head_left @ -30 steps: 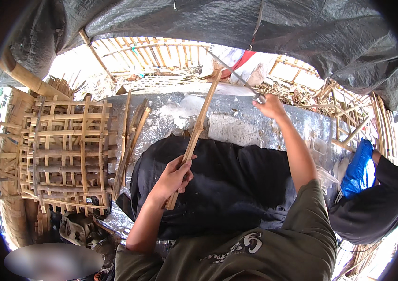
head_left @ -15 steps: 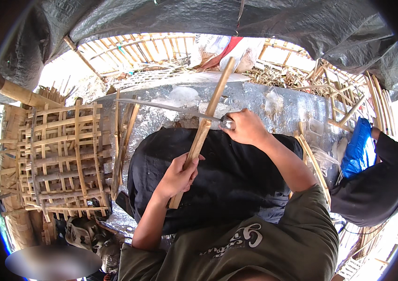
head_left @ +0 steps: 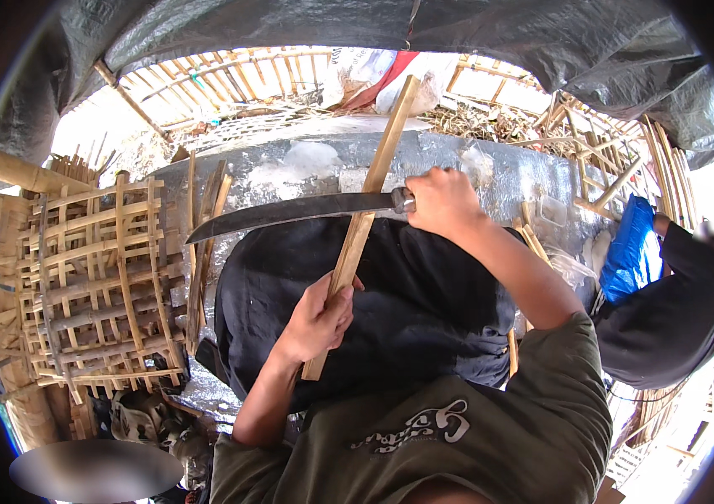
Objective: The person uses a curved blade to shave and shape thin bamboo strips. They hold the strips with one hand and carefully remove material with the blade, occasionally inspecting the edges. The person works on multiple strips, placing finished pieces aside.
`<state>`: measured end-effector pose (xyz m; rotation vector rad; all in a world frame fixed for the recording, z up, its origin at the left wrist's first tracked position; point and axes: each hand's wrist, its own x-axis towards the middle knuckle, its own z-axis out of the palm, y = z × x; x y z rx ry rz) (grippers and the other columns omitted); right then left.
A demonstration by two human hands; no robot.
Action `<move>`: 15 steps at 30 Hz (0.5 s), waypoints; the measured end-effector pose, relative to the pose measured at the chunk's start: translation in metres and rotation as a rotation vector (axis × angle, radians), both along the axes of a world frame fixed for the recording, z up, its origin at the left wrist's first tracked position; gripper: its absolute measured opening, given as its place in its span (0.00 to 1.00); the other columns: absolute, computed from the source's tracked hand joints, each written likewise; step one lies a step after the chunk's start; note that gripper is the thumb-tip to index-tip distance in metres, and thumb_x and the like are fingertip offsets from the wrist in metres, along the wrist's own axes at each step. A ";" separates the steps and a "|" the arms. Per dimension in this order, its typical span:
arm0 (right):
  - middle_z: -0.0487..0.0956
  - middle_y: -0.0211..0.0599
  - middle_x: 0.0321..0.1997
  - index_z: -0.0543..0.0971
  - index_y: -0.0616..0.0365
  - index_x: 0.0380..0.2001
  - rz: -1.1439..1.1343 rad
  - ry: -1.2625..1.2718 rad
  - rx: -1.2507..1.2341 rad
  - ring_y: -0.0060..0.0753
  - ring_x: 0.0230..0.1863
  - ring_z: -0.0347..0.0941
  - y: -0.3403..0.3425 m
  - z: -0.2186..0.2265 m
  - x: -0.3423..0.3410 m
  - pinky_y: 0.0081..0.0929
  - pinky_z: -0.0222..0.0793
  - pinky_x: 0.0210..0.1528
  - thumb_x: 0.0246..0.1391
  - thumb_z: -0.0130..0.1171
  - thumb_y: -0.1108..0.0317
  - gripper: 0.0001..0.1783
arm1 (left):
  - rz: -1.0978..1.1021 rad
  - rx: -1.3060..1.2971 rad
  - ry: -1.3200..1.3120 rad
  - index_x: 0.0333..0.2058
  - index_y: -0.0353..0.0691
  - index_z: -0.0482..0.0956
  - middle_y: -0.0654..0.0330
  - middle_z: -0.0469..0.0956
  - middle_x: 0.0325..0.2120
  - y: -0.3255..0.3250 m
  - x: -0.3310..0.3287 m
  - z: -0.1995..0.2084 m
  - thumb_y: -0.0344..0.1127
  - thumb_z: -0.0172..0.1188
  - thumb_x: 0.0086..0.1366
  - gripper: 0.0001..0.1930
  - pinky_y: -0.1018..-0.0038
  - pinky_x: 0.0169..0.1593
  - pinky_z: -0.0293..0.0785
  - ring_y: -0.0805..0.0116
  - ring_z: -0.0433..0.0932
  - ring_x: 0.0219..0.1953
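My left hand (head_left: pixel 321 319) is wrapped round the lower part of a long, flat bamboo strip (head_left: pixel 390 139), which slants up and away over my lap. In my right hand (head_left: pixel 442 202) is the handle of a machete (head_left: pixel 289 212). Its long dark blade lies across the strip around mid-length, pointing left with the broad side showing. Whether the edge bites into the bamboo cannot be made out. Black cloth (head_left: pixel 357 302) covers my legs beneath both hands.
A woven bamboo lattice (head_left: pixel 105 286) stands at the left, with upright strips (head_left: pixel 205 244) beside it. On the right, a person in dark clothing (head_left: pixel 668 311) sits near a blue plastic bag (head_left: pixel 630 252). A dark tarp (head_left: pixel 357 25) hangs overhead.
The machete has turned so its broad side shows, and its tip has dropped toward me. My right hand has moved slightly nearer. My left hand keeps its hold on the bamboo strip.
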<state>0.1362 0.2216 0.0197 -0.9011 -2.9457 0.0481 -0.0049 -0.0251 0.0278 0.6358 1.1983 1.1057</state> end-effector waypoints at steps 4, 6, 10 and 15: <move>0.82 0.49 0.28 0.83 0.53 0.29 -0.043 -0.068 0.038 0.53 0.33 0.83 0.017 0.024 0.002 0.45 0.80 0.41 0.41 0.61 0.64 0.10 | 0.011 0.037 0.014 0.48 0.35 0.67 0.71 0.59 0.18 0.000 0.000 0.009 0.36 0.44 0.78 0.10 0.83 0.15 0.56 0.84 0.57 0.14; 0.82 0.50 0.29 0.84 0.54 0.30 -0.112 -0.136 0.047 0.53 0.34 0.83 0.035 0.032 0.007 0.46 0.80 0.42 0.42 0.62 0.64 0.11 | 0.005 0.043 0.022 0.48 0.34 0.67 0.71 0.58 0.19 -0.004 0.001 0.010 0.36 0.44 0.78 0.11 0.83 0.15 0.56 0.84 0.57 0.14; 0.82 0.51 0.30 0.84 0.56 0.31 -0.195 -0.150 0.085 0.53 0.36 0.83 0.076 0.036 0.024 0.46 0.80 0.45 0.43 0.62 0.63 0.11 | -0.030 0.031 0.024 0.48 0.34 0.67 0.71 0.59 0.18 -0.009 0.002 0.013 0.35 0.43 0.78 0.10 0.82 0.15 0.57 0.84 0.58 0.13; 0.82 0.55 0.38 0.84 0.57 0.36 -0.245 -0.159 0.065 0.54 0.40 0.82 0.097 0.032 0.019 0.46 0.79 0.47 0.44 0.62 0.62 0.15 | -0.022 0.044 0.055 0.47 0.35 0.68 0.71 0.61 0.17 -0.004 0.001 0.020 0.34 0.42 0.78 0.10 0.81 0.16 0.58 0.84 0.59 0.13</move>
